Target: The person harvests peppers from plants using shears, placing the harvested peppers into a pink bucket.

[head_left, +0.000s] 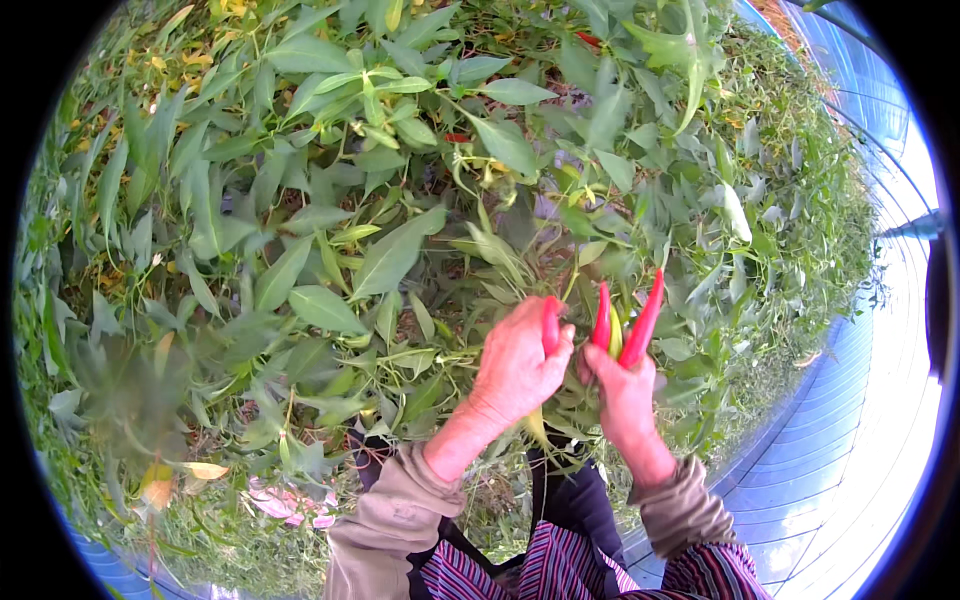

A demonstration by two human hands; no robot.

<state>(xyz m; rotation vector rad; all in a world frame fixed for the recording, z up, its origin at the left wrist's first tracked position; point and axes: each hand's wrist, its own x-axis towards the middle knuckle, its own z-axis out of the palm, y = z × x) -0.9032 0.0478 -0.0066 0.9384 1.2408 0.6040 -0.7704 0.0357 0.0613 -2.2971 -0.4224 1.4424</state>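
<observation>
My left hand (515,365) is closed, with a red chili pepper (551,325) upright between its thumb and fingers. Just to its right, my right hand (628,395) grips a small bunch of chili peppers. Two red ones, a shorter one (601,318) and a longer one (644,322), point up and away from me. A yellow-green chili pepper (615,333) sits between those two. The lower ends of the bunch are hidden in the palm. Both hands are amid leafy pepper plants (400,255), whose stems pass close to my left fingers.
More red chili peppers (457,138) show among the leaves farther off. Blue sheeting (830,400) curves along the right side, with a thin pole (880,150) above it. A pinkish-white scrap (290,502) lies on the ground at the lower left. My legs (575,490) stand close against the foliage.
</observation>
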